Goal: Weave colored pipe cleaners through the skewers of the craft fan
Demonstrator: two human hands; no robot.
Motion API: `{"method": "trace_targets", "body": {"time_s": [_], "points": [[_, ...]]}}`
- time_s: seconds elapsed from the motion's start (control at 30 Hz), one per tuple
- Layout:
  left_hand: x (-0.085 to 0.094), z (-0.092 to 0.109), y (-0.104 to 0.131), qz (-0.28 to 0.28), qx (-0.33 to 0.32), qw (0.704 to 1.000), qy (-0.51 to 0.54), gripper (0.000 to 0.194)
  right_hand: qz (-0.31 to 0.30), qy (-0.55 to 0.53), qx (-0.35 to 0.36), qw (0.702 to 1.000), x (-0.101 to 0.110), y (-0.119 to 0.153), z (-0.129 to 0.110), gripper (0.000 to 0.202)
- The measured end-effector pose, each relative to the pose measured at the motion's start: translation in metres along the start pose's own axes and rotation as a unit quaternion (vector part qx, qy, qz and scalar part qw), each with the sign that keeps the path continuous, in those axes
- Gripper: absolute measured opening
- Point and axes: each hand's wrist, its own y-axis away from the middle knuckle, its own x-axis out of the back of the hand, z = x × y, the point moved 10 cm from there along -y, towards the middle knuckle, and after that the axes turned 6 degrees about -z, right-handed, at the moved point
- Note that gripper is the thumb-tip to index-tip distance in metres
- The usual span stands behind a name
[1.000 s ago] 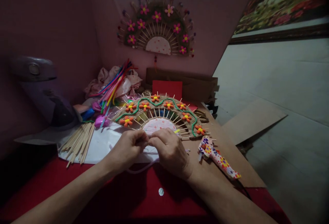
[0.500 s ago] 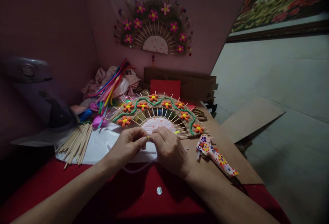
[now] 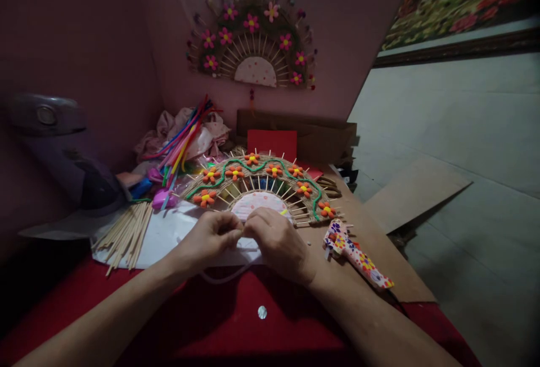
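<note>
My left hand and my right hand meet fingertip to fingertip over a white sheet. Both are closed in a pinch. A short yellow strip sticks out above my right hand; what lies between the left fingertips is too small to make out. Just behind the hands rests a half-round fan of twine and thin sticks, with orange flowers, a wavy green cord and a pale dotted half-circle at its base.
Wooden sticks lie at left, near a purple container and colored pipe cleaners. At right a flower-patterned glue gun rests on cardboard. A similar fan hangs behind. A silvery disc lies on red cloth.
The yellow strip at my right hand has shifted slightly left and up. Yellow between the fingertips is now hidden. Both hands remain in nearly the same place.
</note>
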Motion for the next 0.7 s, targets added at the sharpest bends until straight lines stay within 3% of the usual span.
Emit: {"method": "trace_targets", "body": {"time_s": [0.13, 0.3, 0.4, 0.57, 0.7], "points": [[0.003, -0.002, 0.0, 0.035, 0.026, 0.998, 0.054, 0.026, 0.052, -0.046, -0.058, 0.996, 0.012, 0.002, 0.009, 0.018], [0.005, 0.007, 0.0, 0.029, -0.032, 0.999, -0.003, 0.016, 0.05, -0.041, -0.031, 0.997, 0.009, 0.003, 0.002, 0.017], [0.004, 0.005, 0.0, 0.006, -0.022, 1.0, -0.022, 0.014, 0.051, -0.029, -0.012, 0.998, 0.008, 0.002, -0.002, 0.019], [0.001, -0.003, 0.0, 0.003, 0.039, 0.998, 0.055, 0.023, 0.054, -0.061, -0.026, 0.996, 0.01, 0.003, 0.001, 0.016], [-0.001, -0.005, -0.001, 0.012, 0.042, 0.99, 0.132, 0.027, 0.094, -0.06, -0.076, 0.991, 0.016, 0.007, 0.009, 0.012]]}}
